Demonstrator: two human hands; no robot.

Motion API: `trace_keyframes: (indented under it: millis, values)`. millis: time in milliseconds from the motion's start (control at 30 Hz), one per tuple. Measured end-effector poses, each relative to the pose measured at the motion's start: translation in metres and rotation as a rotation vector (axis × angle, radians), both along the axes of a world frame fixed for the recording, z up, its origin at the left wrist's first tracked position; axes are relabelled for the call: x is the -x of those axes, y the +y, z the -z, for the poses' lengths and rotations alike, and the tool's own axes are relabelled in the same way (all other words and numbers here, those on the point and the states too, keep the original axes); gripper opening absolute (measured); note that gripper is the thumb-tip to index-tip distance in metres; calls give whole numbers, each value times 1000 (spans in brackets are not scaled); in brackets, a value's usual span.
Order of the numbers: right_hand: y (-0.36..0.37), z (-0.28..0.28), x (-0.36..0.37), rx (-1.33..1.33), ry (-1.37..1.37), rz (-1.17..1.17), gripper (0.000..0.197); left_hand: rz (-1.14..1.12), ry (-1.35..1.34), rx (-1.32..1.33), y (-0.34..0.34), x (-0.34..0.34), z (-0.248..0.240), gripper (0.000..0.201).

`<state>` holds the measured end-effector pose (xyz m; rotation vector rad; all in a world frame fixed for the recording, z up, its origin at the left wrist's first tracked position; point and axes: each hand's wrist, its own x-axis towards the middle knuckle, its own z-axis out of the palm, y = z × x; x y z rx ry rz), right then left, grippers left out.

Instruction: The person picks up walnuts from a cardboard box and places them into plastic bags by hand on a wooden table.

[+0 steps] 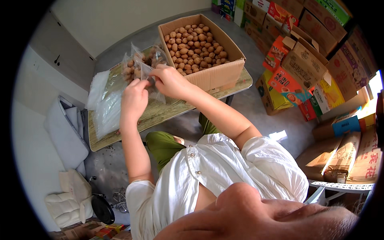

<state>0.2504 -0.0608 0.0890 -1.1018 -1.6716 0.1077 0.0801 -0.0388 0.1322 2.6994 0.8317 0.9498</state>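
My left hand (135, 98) and my right hand (170, 81) meet over the table, fingers pinched on the gathered top of a clear plastic bag (145, 71). Brown walnuts (129, 71) show through the clear plastic just beyond my fingers; how many filled bags lie there I cannot tell. To the right of the bags stands an open cardboard box (216, 80) heaped with loose walnuts (196, 48). Flat clear plastic bags (110, 110) lie spread to the left of my left hand. My fingertips partly hide the bag's mouth.
The wood-patterned table (166, 109) has its near edge before my knees. Stacked cartons (306, 64) fill the right side of the room. A folded grey-white pad (66, 132) leans at the left, with a cream chair (70, 198) below it.
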Motion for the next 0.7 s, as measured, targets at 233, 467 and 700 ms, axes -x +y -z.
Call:
trace_keyframes:
  millis: [233, 467, 700]
  values:
    - [13, -40, -14, 136, -255, 74, 20, -157, 113, -55, -5, 6, -29, 30]
    - [44, -40, -20, 203, -335, 67, 22, 54, 39, -91, 10, 7, -18, 28]
    - [55, -34, -20, 316, -369, -55, 16, -15, 183, 78, 9, -15, -16, 55]
